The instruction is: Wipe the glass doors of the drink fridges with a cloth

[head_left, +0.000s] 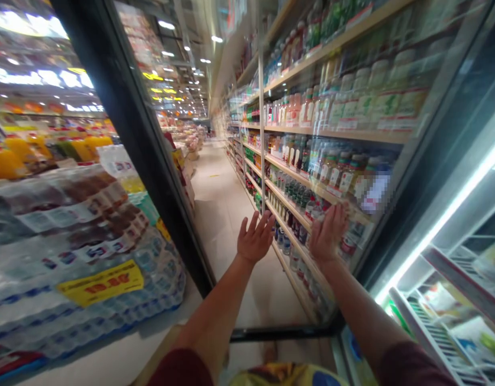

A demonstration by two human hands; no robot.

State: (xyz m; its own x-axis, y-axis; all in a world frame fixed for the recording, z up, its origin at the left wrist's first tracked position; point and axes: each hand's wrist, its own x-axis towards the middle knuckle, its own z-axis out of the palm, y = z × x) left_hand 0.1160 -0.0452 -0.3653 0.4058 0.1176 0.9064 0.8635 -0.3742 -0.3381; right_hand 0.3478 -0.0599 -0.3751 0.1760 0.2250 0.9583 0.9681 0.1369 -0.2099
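My left hand (254, 238) is raised in front of me, fingers spread and nothing in it, close to the inner face of an open glass cooler door (352, 161). To its right, my right hand (327, 232) lies flat with fingers together against the same glass. Behind the glass I see shelves of bottled drinks (336, 171). The door's dark frame (122, 107) runs diagonally on the left.
Stacked packs of bottled water (82, 257) with a yellow price tag (103, 281) stand at left. A lit cooler interior with wire racks (448, 321) is at lower right. The shop aisle floor (219, 198) stretches ahead between the shelves.
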